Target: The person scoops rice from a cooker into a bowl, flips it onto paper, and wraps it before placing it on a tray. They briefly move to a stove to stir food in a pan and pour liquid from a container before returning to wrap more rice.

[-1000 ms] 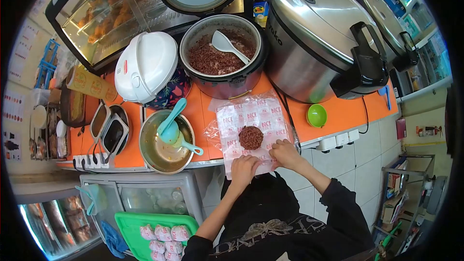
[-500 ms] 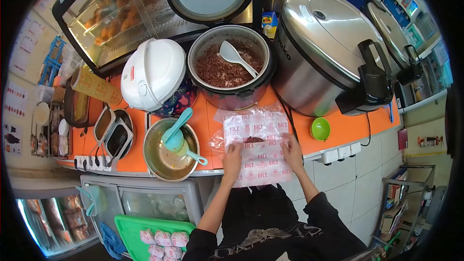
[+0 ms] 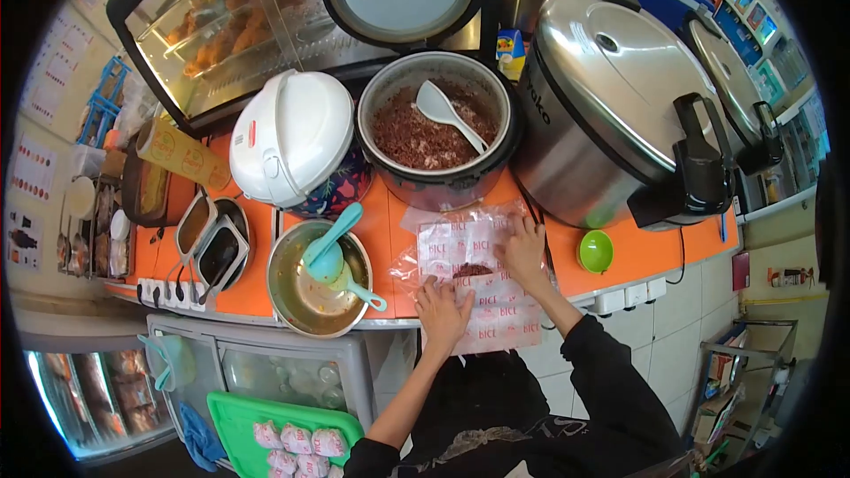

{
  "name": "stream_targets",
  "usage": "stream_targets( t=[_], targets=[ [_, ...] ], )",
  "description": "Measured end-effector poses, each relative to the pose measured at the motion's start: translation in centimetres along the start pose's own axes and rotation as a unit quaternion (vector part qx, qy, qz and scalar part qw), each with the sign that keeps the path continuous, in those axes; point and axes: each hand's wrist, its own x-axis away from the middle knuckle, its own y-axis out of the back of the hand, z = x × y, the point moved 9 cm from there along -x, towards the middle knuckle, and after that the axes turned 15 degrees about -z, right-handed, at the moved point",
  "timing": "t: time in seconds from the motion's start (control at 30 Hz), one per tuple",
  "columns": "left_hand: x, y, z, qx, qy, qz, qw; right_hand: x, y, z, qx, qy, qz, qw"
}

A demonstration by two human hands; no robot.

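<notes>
A white wrapping paper printed with red "RICE" lettering lies at the front edge of the orange counter, its lower part hanging past the edge. A small mound of reddish-brown rice shows in a fold of it. My left hand rests on the paper's left side just below the mound, fingers spread. At the upper right side of the paper lies my right hand, fingers stretched forward and apart. Behind the paper stands an uncovered rice cooker with brown rice and a white rice paddle in it.
To the left is a metal bowl holding a teal ladle. A white-lidded container stands behind it. A large steel cooker and a green bowl are at the right. Wrapped bundles sit on a green tray below.
My left hand has moved from the paper's left edge onto its surface. My right hand has shifted forward along the right side. The view has moved slightly.
</notes>
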Motion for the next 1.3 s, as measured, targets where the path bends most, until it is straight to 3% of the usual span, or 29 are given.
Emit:
stream_targets(
  t=[0.43, 0.53, 0.63, 0.73, 0.83, 0.9, 0.97, 1.03, 1.1, 1.17, 1.23, 1.3],
  targets=[
    [0.4, -0.9, 0.4, 0.015, 0.031, 0.017, 0.999, -0.8, 1.9, 0.5, -0.082, 0.041, -0.007, 0.996],
    [0.5, -1.2, 0.6, 0.009, 0.032, 0.012, 0.999, -0.8, -1.0, -1.1, -0.133, 0.012, 0.032, 0.99],
    [0.6, -1.1, 0.6, 0.022, 0.031, 0.006, 0.999, -0.4, -2.4, -2.9, -0.202, -0.147, 0.124, 0.96],
    [0.5, -0.8, 0.5, 0.009, 0.055, -0.008, 0.998, -0.5, -2.3, -2.2, -0.113, -0.068, 0.166, 0.977],
    [0.3, -1.1, 0.2, -0.006, 0.094, -0.019, 0.995, -1.1, 5.0, 0.2, -0.191, 0.07, -0.084, 0.975],
    [0.7, -2.2, 1.5, -0.002, 0.164, 0.017, 0.986, 3.8, 4.8, 0.3, -0.284, 0.085, -0.029, 0.955],
    [1.5, -3.3, 2.9, 0.0, 0.251, 0.048, 0.967, 8.8, 5.7, 1.7, -0.274, 0.176, -0.011, 0.945],
    [1.5, -4.0, 4.3, -0.007, 0.337, 0.075, 0.939, 11.4, 3.6, 0.3, -0.284, 0.124, 0.002, 0.951],
    [-2.7, 3.2, 0.3, 0.041, 0.197, -0.166, 0.965, 10.9, 3.5, 0.3, -0.265, 0.105, 0.003, 0.959],
    [-4.1, 5.6, -1.7, 0.089, 0.012, -0.189, 0.978, 10.6, 3.4, 0.5, -0.258, 0.107, -0.002, 0.96],
    [-3.6, 2.6, -1.6, 0.148, -0.18, -0.007, 0.972, 11.2, 2.8, -0.2, -0.27, 0.103, 0.004, 0.957],
    [-1.6, -0.8, 1.2, 0.166, -0.194, 0.05, 0.966, 11.2, 2.7, -0.2, -0.297, 0.093, -0.001, 0.95]
  ],
)
